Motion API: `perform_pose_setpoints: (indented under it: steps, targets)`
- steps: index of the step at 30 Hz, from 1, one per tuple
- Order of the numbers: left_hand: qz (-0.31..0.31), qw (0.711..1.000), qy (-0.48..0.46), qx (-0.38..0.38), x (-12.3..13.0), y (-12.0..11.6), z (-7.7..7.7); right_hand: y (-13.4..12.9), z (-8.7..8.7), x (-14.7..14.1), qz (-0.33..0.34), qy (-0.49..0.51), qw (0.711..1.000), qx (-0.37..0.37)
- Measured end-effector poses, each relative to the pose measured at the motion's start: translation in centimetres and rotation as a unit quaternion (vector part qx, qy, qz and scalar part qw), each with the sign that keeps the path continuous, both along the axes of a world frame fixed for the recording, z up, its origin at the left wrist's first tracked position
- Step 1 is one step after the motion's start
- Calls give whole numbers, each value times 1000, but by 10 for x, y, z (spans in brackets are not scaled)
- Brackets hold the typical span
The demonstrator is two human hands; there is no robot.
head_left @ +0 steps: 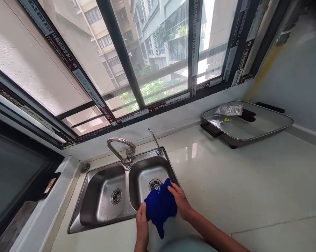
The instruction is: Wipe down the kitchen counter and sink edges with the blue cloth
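Head view: showing one pale counter, one two-basin steel sink at seven o'clock, one glass-lidded pan at three. Holding one blue cloth at six, over near edge of right basin; likely handling light, soft, limp, not fragile; best gripping by opposite edges. Pinching with left hand at cloth's eight o'clock, right hand at its two, clamping fingers on fabric. Counting besides: one faucet, one slim spout, two drains.
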State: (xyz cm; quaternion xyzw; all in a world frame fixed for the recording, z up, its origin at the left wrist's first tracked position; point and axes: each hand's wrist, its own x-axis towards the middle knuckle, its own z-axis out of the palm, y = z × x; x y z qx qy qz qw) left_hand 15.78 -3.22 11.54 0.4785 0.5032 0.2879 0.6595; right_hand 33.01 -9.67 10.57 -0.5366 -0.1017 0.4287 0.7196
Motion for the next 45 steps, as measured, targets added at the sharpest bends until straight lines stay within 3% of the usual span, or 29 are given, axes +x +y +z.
perform_pose_setpoints:
  steps: [3,6,11,15,17,22,26,32,39,42,45]
  targets:
    - [7,997,-35,-70,4,-3,-13,-2,5,2,22,-19,1000,-2]
    - [-25,995,-44,-88,14,-10,-34,-6,14,2,31,-98,995,7]
    - [-81,996,39,-23,31,-3,-63,-18,25,-1,46,-298,953,20]
    - [-110,983,122,87,40,20,-66,-29,29,6,22,-342,940,12]
    - [-121,981,124,85,43,28,-62,-38,32,17,-11,-359,933,0]
    - [-118,992,24,-47,41,29,-50,-70,38,55,-126,-369,919,-54]
    - [-107,992,-5,-58,38,28,-45,-89,43,73,-161,-358,913,-107]
    - [-53,998,-34,-3,30,36,-18,-90,34,73,-81,-345,929,-101]
    - [-46,977,-109,-175,40,30,33,-70,-9,45,23,-310,948,-67]
    - [-40,980,-121,-150,55,20,47,-58,-19,25,-1,-250,967,-49]
    - [-54,995,-49,-63,78,-6,54,-48,-22,11,-12,-122,992,-6]
